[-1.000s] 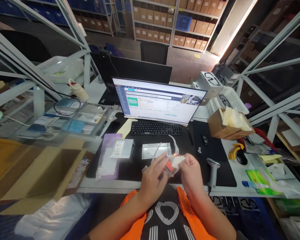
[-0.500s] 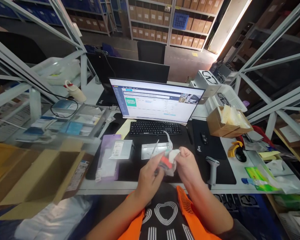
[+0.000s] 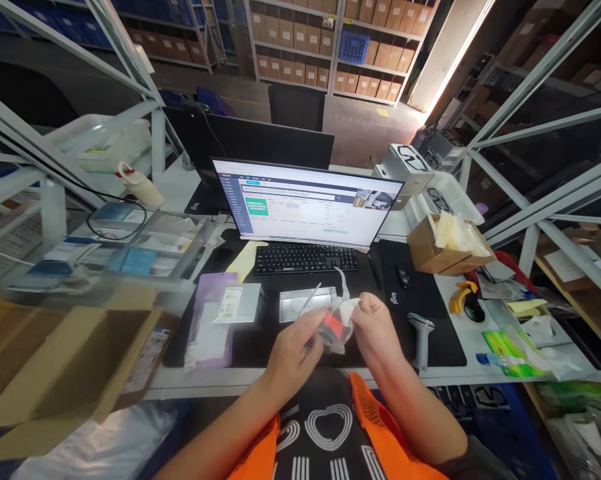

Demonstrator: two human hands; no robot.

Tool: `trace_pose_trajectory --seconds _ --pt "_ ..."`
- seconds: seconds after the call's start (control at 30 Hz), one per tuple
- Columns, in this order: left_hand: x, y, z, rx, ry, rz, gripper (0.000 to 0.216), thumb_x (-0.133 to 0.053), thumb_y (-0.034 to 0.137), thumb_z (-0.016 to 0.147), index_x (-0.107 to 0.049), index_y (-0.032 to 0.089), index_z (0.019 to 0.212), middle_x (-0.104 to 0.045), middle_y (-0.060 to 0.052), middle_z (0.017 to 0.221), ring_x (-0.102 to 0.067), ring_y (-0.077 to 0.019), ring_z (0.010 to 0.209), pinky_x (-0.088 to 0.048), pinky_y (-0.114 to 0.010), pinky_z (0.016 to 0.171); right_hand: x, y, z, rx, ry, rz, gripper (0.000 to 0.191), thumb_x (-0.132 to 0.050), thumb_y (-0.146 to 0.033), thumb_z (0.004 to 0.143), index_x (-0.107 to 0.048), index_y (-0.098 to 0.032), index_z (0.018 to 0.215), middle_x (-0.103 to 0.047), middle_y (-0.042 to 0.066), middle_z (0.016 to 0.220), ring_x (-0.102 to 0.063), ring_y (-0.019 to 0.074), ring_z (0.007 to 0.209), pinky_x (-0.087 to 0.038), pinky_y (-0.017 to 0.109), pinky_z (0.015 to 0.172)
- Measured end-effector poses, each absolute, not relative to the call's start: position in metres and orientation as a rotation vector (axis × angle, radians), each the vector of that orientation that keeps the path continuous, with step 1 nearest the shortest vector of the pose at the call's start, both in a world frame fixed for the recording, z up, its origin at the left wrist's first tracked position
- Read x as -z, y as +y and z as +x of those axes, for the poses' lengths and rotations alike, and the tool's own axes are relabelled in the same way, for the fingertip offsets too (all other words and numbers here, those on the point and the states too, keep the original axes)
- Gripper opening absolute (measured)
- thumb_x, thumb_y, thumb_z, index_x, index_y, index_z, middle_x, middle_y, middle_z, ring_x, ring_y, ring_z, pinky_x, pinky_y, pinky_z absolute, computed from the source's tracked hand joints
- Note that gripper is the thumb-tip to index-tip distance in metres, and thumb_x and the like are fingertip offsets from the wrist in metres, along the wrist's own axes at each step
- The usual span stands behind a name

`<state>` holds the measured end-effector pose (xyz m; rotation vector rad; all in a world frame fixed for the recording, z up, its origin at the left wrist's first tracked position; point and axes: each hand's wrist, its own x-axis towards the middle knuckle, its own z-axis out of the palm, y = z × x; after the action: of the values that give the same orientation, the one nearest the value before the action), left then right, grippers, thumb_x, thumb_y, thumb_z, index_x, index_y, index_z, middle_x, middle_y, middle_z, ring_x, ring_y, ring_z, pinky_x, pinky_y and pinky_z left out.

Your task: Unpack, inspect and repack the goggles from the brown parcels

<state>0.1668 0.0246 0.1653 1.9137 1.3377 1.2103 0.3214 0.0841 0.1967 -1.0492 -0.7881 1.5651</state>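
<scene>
Between my two hands is a clear plastic bag [image 3: 334, 339] with something red inside, held up over the near edge of the desk mat. My left hand [image 3: 296, 347] is closed on its left side. The fingers of my right hand [image 3: 375, 323] pinch a white piece at the bag's upper right. A whitish strip [image 3: 344, 283] sticks up from the bag, and what else is inside is blurred. Just behind my hands lies an open silver tray-like box [image 3: 293, 305]. Left of it, a silver box with a white label [image 3: 239, 303] rests on a purple pouch [image 3: 200, 317].
Behind the keyboard [image 3: 305, 259] stands a lit monitor [image 3: 300, 207]. To the right are a barcode scanner [image 3: 422, 340], a mouse [image 3: 403, 277], a yellow tape dispenser [image 3: 461, 299] and a carton [image 3: 430, 257] of pale packets. An open cardboard box [image 3: 95, 373] stands at the left.
The view has shifted slightly, so the desk things appear a little further left. Both hands keep hold of the bag, and the strip above it has changed its bend.
</scene>
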Motion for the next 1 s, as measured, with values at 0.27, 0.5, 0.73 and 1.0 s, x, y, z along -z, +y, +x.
trace_pose_trajectory --seconds 0.27,0.5,0.73,1.0 --pt "-0.153 0.020 0.170 -1.241 1.438 1.658 0.051 -0.055 0.018 0.090 -0.051 0.024 0.141 -0.065 -0.008 0.130 -0.066 -0.0217 0.112 -0.055 -0.033 0.094 -0.182 0.051 0.311 -1.272 -1.231 -1.217 0.042 -0.067 -0.019 0.061 -0.027 -0.022 0.049 -0.030 -0.007 0.048 -0.026 0.0088 0.050 -0.023 0.022 0.048" --pt "-0.166 0.030 0.157 -1.096 1.299 1.780 0.060 -0.045 0.008 0.086 -0.050 0.025 0.144 -0.060 -0.006 0.139 -0.056 -0.0206 0.129 -0.044 -0.036 0.110 -0.189 0.085 0.316 -1.533 -0.758 -1.069 0.053 -0.075 -0.024 0.062 -0.022 -0.022 0.059 -0.030 -0.009 0.053 -0.025 0.0079 0.051 -0.026 0.020 0.048" --pt "-0.151 0.026 0.162 -1.152 1.418 1.531 0.052 -0.056 0.018 0.087 -0.054 0.022 0.140 -0.063 -0.010 0.135 -0.063 -0.0241 0.118 -0.052 -0.038 0.101 -0.165 0.049 0.305 -1.253 -1.238 -1.228 0.041 -0.066 -0.019 0.062 -0.027 -0.022 0.050 -0.028 -0.007 0.048 -0.024 0.0087 0.050 -0.021 0.022 0.048" --pt "-0.163 0.035 0.137 -0.962 1.211 1.658 0.054 -0.052 0.011 0.087 -0.057 0.025 0.139 -0.061 -0.007 0.139 -0.057 -0.0247 0.128 -0.045 -0.041 0.112 -0.175 0.088 0.323 -1.659 -0.822 -1.023 0.062 -0.082 -0.028 0.059 -0.020 -0.022 0.058 -0.032 -0.008 0.052 -0.027 0.0078 0.052 -0.026 0.020 0.050"
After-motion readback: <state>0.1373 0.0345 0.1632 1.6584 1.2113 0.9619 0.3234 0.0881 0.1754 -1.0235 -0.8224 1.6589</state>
